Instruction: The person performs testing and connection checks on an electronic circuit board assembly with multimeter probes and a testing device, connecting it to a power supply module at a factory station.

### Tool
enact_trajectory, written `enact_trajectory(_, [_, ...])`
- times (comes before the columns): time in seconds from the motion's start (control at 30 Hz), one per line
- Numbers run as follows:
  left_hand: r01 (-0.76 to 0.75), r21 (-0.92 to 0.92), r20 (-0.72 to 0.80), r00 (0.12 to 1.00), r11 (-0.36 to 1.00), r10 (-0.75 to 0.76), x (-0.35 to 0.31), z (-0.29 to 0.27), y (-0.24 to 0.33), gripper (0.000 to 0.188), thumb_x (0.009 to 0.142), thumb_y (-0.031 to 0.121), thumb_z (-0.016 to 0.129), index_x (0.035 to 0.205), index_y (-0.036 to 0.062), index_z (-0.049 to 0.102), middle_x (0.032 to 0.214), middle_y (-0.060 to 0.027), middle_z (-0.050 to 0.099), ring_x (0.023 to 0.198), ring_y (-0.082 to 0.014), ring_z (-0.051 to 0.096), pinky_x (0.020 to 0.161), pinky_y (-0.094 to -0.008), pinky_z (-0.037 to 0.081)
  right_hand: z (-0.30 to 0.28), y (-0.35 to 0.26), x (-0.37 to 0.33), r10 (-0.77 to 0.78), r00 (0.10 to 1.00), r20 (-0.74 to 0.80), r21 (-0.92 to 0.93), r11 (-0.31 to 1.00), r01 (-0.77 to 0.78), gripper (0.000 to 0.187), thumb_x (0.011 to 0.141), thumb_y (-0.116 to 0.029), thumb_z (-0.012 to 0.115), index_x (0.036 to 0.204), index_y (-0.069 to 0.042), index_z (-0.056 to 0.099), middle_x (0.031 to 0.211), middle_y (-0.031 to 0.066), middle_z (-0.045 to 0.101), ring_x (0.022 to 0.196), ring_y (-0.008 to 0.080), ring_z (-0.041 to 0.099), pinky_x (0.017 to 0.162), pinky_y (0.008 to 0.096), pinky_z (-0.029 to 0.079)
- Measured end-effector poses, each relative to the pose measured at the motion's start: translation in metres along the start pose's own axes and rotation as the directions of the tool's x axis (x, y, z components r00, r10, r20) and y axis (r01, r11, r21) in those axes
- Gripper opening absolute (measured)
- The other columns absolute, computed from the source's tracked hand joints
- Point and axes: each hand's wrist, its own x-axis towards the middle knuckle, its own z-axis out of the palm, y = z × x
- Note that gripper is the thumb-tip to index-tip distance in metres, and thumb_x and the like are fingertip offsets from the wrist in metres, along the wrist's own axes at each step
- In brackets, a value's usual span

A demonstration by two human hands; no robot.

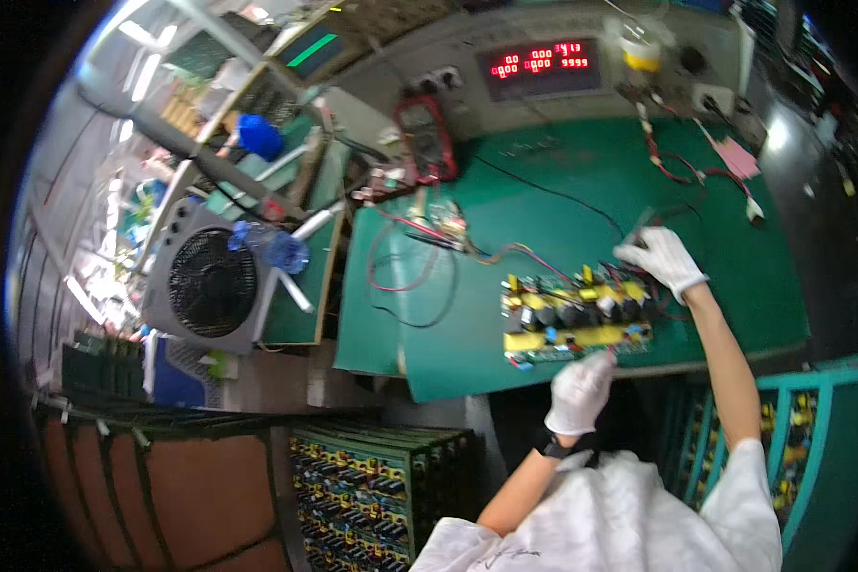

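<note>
Head view: left hand (580, 391) (white-gloved) by circuit board (582, 337).

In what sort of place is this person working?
Most likely an electronics workshop or factory: a component-filled circuit board lies on the green workbench, a red-cased multimeter is at the back left, and more populated boards are racked below.

Tube lamps (147, 76) glare at left; edges bend.

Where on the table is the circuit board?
Head view: the circuit board lies right of centre on the green table, just beyond the left hand.
</note>
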Motion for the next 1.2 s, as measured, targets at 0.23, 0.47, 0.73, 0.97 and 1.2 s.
enact_trajectory(0.23, [0.004,0.022,-0.017,1.0,1.0,-0.004,-0.001,-0.007,0.001,0.038,0.083,0.001,0.078,0.118,0.0095,0.066,0.111,-0.0069,0.072,0.078,-0.0237,0.07,0.068,-0.0342,0.057,0.002,-0.013,-0.001,0.046,0.999,-0.013,-0.029,0.998,-0.047,0.053,0.087,-0.051,0.074,0.09,0.001,0.076,0.083,0.0254,0.071,0.081,0.0403,0.069,0.073,0.0469,0.052])
enact_trajectory(0.47, [-0.001,0.024,0.002,1.0,1.0,0.001,0.002,-0.005,-0.003,0.036,0.084,0.001,0.077,0.118,0.0088,0.067,0.111,-0.0083,0.072,0.08,-0.0242,0.07,0.069,-0.034,0.057,0.008,-0.01,0.001,0.048,0.997,-0.058,0.022,0.999,-0.047,0.052,0.086,-0.05,0.075,0.084,0.003,0.076,0.077,0.0244,0.069,0.075,0.0382,0.068,0.069,0.0458,0.05])
enact_trajectory(0.73, [0.031,-0.021,0.001,1.0,0.999,-0.031,0.006,-0.008,-0.001,0.033,0.084,0.0,0.076,0.115,0.0073,0.069,0.107,-0.0094,0.074,0.08,-0.0259,0.071,0.069,-0.0349,0.058,0.011,-0.002,0.004,0.069,0.996,-0.048,0.018,0.998,-0.068,0.054,0.086,-0.052,0.075,0.082,0.002,0.074,0.077,0.0243,0.068,0.074,0.0377,0.067,0.069,0.0463,0.049])
enact_trajectory(0.97, [0.046,-0.015,0.007,0.999,0.999,-0.046,0.002,-0.011,0.005,0.032,0.083,0.0,0.078,0.113,0.0065,0.07,0.106,-0.011,0.075,0.083,-0.0273,0.072,0.071,-0.0354,0.059,0.01,0.001,0.001,0.083,0.996,-0.012,0.029,0.996,-0.083,0.056,0.087,-0.053,0.075,0.082,0.003,0.073,0.079,0.0254,0.068,0.077,0.0392,0.067,0.069,0.0472,0.049])
enact_trajectory(1.2, [0.099,-0.011,0.032,0.995,0.995,-0.099,0.004,-0.008,0.01,0.023,0.083,0.0,0.078,0.103,0.0095,0.071,0.099,-0.0103,0.075,0.081,-0.028,0.072,0.071,-0.0366,0.059,0.01,0.004,-0.006,0.059,0.997,-0.044,0.027,0.998,-0.058,0.054,0.087,-0.053,0.074,0.081,0.001,0.071,0.077,0.023,0.068,0.073,0.0363,0.066,0.068,0.0464,0.049])
